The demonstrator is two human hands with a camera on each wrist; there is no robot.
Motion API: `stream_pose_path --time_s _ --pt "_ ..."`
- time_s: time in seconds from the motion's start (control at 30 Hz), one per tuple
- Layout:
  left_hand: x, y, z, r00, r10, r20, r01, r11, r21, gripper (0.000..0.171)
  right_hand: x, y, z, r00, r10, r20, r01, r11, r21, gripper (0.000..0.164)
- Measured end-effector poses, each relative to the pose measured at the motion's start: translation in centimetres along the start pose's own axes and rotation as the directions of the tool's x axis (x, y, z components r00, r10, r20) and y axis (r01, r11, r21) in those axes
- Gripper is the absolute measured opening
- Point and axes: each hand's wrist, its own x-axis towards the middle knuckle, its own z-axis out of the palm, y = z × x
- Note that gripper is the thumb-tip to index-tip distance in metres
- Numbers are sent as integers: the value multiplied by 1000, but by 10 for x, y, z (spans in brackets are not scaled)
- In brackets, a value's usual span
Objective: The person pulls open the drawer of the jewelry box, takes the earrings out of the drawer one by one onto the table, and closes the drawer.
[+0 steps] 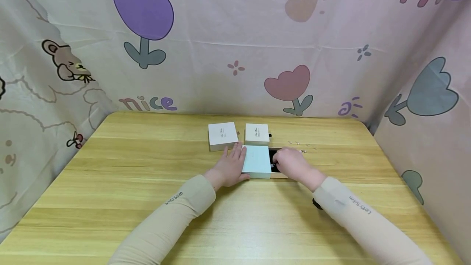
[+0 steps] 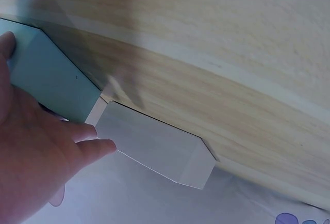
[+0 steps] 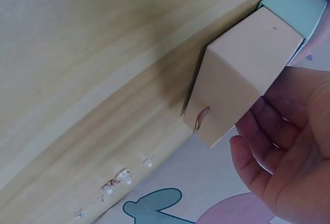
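Observation:
A mint-green sliding box (image 1: 256, 160) lies on the table with its pale pink drawer (image 3: 232, 69) pulled out to the right. My left hand (image 1: 231, 167) holds the sleeve's left end, thumb against the front face (image 2: 41, 53) and the other fingers spread toward the back. My right hand (image 1: 292, 163) reaches down into the drawer with bent fingers. Small silvery bits show beside its fingertips, over the dark drawer lining (image 1: 274, 154); I cannot tell whether the fingers pinch one. A thin loop pull (image 3: 201, 118) hangs on the drawer's end.
Behind the mint box stand a larger white box (image 1: 223, 136) and a smaller cream box (image 1: 256, 133), each with a small tab at its right. Several small pearl and star-like pieces of jewellery (image 3: 117, 177) lie back right. A patterned curtain (image 1: 206, 52) borders the table's back.

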Motion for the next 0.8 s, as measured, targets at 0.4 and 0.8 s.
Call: stream_pose_path --time_s 0.4,0.8 --pt "0 0 0 1000 0 -2 0 1000 5 88 3 8 -13 994 98 49 -105 980 167 17" --pt "0 0 0 1000 -1 -4 2 1000 11 88 -8 61 -34 959 281 49 -285 934 215 15"
